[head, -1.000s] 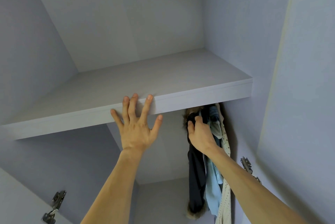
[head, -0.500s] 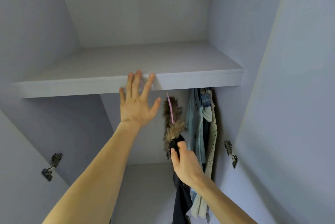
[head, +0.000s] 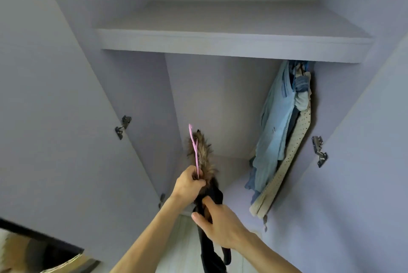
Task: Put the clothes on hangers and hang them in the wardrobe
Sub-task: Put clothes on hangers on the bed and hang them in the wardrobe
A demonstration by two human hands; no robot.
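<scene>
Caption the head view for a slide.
Left hand grips the pink hanger, right hand the fur-trimmed black garment, below the shelf, left of hung clothes.

Right side crowded by hung clothes; open room beneath shelf leftward.

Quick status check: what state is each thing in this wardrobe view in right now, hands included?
left hand, gripping the pink hanger's neck.
right hand, gripping the black garment.
pink hanger, held below the shelf, hook up and free.
black garment, fur trim up, not hung.
hung clothes, hanging at right.
wardrobe doors, open.
</scene>
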